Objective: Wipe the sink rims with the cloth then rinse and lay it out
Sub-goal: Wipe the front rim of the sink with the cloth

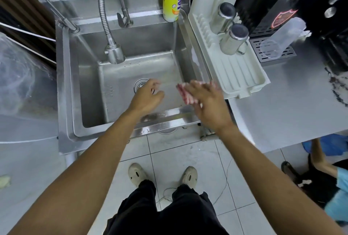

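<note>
Right hand (207, 101) presses the cloth (183, 93) flat-fingered on the sink (165, 115) rim's 4 o'clock corner (blurred); left hand (148, 96) hangs slack, holding nothing. Wiping step, I judge; next, sweep along the near rim.

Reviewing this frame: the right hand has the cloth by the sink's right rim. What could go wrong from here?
1. The right hand sweeps the cloth close to the drying rack; it might nudge the rack and tip the two steel cups on it.
2. Dark grounds lie on the counter beyond the rack; a wet cloth straying there could smear them.
</note>
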The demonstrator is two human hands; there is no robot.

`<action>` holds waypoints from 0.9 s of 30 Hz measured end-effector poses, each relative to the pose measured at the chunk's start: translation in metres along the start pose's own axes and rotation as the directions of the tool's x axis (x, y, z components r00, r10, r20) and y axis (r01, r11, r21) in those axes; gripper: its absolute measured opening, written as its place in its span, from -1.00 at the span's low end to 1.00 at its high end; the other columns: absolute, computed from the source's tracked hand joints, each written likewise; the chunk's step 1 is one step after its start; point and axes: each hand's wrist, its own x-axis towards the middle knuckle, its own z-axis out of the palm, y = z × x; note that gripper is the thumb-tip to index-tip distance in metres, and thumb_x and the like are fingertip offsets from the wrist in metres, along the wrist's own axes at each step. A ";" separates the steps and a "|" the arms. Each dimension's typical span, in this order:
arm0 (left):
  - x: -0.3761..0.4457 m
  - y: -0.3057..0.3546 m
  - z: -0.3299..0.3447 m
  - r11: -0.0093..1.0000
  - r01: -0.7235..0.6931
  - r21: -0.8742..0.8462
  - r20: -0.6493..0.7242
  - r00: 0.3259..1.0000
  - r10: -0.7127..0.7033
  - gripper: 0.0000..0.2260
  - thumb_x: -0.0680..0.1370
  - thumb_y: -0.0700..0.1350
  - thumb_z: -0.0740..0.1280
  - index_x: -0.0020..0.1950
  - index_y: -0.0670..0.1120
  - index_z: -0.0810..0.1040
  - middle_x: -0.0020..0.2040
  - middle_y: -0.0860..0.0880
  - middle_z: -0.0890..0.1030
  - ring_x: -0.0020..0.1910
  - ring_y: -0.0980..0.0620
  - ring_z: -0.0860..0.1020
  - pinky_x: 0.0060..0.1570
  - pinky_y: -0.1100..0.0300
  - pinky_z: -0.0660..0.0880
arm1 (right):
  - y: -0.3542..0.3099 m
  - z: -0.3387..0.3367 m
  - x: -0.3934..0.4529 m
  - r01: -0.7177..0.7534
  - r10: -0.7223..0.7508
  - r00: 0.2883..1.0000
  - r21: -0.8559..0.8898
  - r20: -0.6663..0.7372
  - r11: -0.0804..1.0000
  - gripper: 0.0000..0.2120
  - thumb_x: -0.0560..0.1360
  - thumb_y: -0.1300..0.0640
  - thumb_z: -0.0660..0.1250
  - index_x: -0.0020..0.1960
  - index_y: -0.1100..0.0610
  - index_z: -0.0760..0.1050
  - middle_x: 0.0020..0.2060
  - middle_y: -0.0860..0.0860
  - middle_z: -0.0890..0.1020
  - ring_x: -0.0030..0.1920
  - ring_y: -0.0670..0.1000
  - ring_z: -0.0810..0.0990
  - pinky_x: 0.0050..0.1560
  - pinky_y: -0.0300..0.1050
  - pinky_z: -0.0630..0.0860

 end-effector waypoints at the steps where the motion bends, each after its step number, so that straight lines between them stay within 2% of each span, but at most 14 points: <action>1: -0.005 -0.023 -0.006 0.985 -0.003 0.171 -0.024 1.000 0.007 -0.64 0.59 0.04 0.33 0.39 0.06 0.49 0.31 0.00 0.57 0.36 -0.04 0.49 0.28 0.10 0.41 | 0.002 0.022 -0.018 0.000 0.011 0.995 -0.110 0.096 0.994 -0.45 0.57 0.07 0.28 0.55 0.07 0.43 0.50 0.12 0.49 0.45 0.27 0.46 0.59 0.24 0.18; 3: -0.020 -0.067 -0.017 0.897 0.013 0.442 -0.016 1.000 -0.007 -0.56 0.64 0.13 0.23 0.49 0.03 0.39 0.50 -0.09 0.43 0.54 -0.15 0.28 0.48 -0.06 0.28 | 0.003 0.054 -0.049 -0.033 0.100 0.952 -0.229 0.288 0.973 -0.28 0.59 -0.19 0.19 0.68 0.06 0.16 0.66 0.13 0.17 0.64 0.28 0.14 0.66 0.20 -0.12; 4: -0.029 -0.084 -0.024 0.851 0.002 0.525 0.005 1.000 -0.005 -0.53 0.66 0.16 0.18 0.53 0.02 0.34 0.57 -0.10 0.34 0.59 -0.18 0.17 0.53 -0.12 0.19 | 0.003 0.063 -0.056 -0.077 0.145 0.942 -0.226 0.304 0.971 -0.24 0.60 -0.27 0.13 0.69 0.06 0.11 0.68 0.11 0.08 0.67 0.24 0.03 0.66 0.17 -0.15; 6: -0.040 -0.114 -0.036 0.767 -0.046 0.640 0.051 0.999 0.017 -0.46 0.67 0.23 0.05 0.59 0.02 0.23 0.64 -0.09 0.17 0.63 -0.21 0.02 0.57 -0.19 0.03 | -0.001 0.067 -0.050 -0.161 0.193 0.959 -0.162 0.206 0.973 -0.25 0.63 -0.32 0.05 0.67 0.08 0.15 0.68 0.09 0.08 0.69 0.17 -0.04 0.67 0.16 -0.13; 7: -0.045 -0.124 -0.041 0.731 -0.067 0.679 0.066 0.997 0.031 -0.42 0.65 0.28 -0.03 0.61 0.03 0.18 0.66 -0.09 0.09 0.64 -0.20 -0.04 0.57 -0.21 -0.03 | -0.006 0.065 -0.040 -0.186 0.210 0.963 -0.146 0.167 0.972 -0.27 0.64 -0.32 0.01 0.68 0.06 0.13 0.68 0.07 0.05 0.69 0.16 -0.09 0.67 0.14 -0.20; 9: -0.052 -0.142 -0.048 0.683 -0.105 0.723 0.088 0.994 0.060 -0.37 0.62 0.33 -0.15 0.64 0.09 0.09 0.68 -0.07 0.00 0.64 -0.17 -0.13 0.57 -0.21 -0.11 | -0.009 0.068 -0.023 -0.185 0.219 0.956 -0.180 0.196 0.966 -0.25 0.63 -0.35 -0.15 0.71 0.00 -0.02 0.69 0.04 -0.07 0.68 0.14 -0.20 0.61 0.06 -0.37; 11: -0.059 -0.153 -0.056 0.670 -0.122 0.732 0.094 0.992 0.079 -0.37 0.61 0.36 -0.20 0.65 0.15 0.03 0.68 -0.05 -0.04 0.64 -0.15 -0.16 0.56 -0.21 -0.15 | -0.001 0.076 -0.022 -0.151 0.217 0.946 -0.264 0.240 0.953 -0.21 0.60 -0.40 -0.33 0.71 -0.02 -0.09 0.70 0.04 -0.09 0.68 0.15 -0.20 0.62 0.09 -0.37; 13: -0.063 -0.163 -0.067 0.652 -0.107 0.750 0.085 0.994 0.066 -0.37 0.60 0.37 -0.24 0.65 0.19 -0.01 0.68 -0.05 -0.07 0.64 -0.15 -0.17 0.56 -0.20 -0.19 | 0.016 0.076 -0.028 -0.195 0.267 0.939 -0.302 0.218 0.933 -0.19 0.58 -0.39 -0.41 0.71 -0.03 -0.06 0.70 0.05 -0.05 0.69 0.17 -0.16 0.64 0.16 -0.30; 16: -0.071 -0.176 -0.084 0.637 -0.057 0.768 0.050 0.998 0.029 -0.34 0.58 0.38 -0.26 0.65 0.19 -0.01 0.68 -0.07 -0.06 0.64 -0.17 -0.15 0.56 -0.18 -0.25 | 0.012 0.073 -0.032 -0.373 0.419 0.901 -0.291 0.113 0.881 -0.28 0.65 -0.30 -0.30 0.70 0.00 0.07 0.69 0.11 0.07 0.68 0.24 -0.06 0.66 0.23 -0.20; 18: -0.072 -0.178 -0.087 0.641 -0.056 0.765 0.053 0.998 0.024 -0.34 0.59 0.38 -0.23 0.65 0.16 0.04 0.68 -0.07 -0.03 0.64 -0.17 -0.13 0.57 -0.17 -0.22 | -0.028 0.090 -0.029 -0.444 0.476 0.878 -0.282 0.053 0.850 -0.32 0.68 -0.24 -0.22 0.67 0.05 0.16 0.66 0.16 0.17 0.66 0.29 0.05 0.65 0.27 -0.12; 20: -0.070 -0.178 -0.087 0.659 -0.064 0.749 0.069 0.997 0.020 -0.34 0.59 0.37 -0.21 0.64 0.15 0.08 0.68 -0.06 -0.03 0.64 -0.17 -0.14 0.58 -0.15 -0.19 | -0.089 0.123 -0.022 -0.374 0.402 0.914 -0.264 0.059 0.889 -0.37 0.69 -0.18 -0.17 0.65 0.07 0.21 0.62 0.18 0.25 0.63 0.33 0.14 0.64 0.30 -0.08; 23: -0.069 -0.182 -0.092 0.713 -0.097 0.695 0.108 0.994 0.030 -0.35 0.60 0.34 -0.22 0.63 0.12 0.12 0.68 -0.01 -0.05 0.65 -0.10 -0.17 0.59 -0.08 -0.20 | -0.162 0.161 -0.015 -0.090 0.144 0.958 -0.217 0.249 0.972 -0.36 0.69 -0.17 -0.19 0.69 0.07 0.10 0.64 0.16 0.22 0.64 0.31 0.12 0.63 0.30 -0.03; 25: -0.070 -0.188 -0.104 0.723 -0.137 0.678 0.130 0.989 0.065 -0.35 0.61 0.29 -0.25 0.62 0.09 0.17 0.68 -0.01 -0.01 0.65 -0.06 -0.16 0.59 0.00 -0.23 | -0.157 0.164 -0.017 0.110 -0.043 0.945 -0.191 0.325 0.976 -0.39 0.70 -0.19 -0.09 0.69 0.00 0.09 0.64 0.12 0.24 0.64 0.28 0.16 0.63 0.27 0.00; 27: -0.074 -0.197 -0.114 0.683 -0.164 0.711 0.109 0.986 0.124 -0.38 0.64 0.25 -0.23 0.60 0.05 0.23 0.67 -0.04 0.06 0.65 -0.06 -0.12 0.59 0.01 -0.22 | -0.112 0.147 -0.023 0.185 -0.117 0.951 -0.219 0.288 0.958 -0.44 0.71 -0.17 0.03 0.67 -0.06 0.12 0.62 0.08 0.31 0.59 0.25 0.26 0.61 0.27 0.09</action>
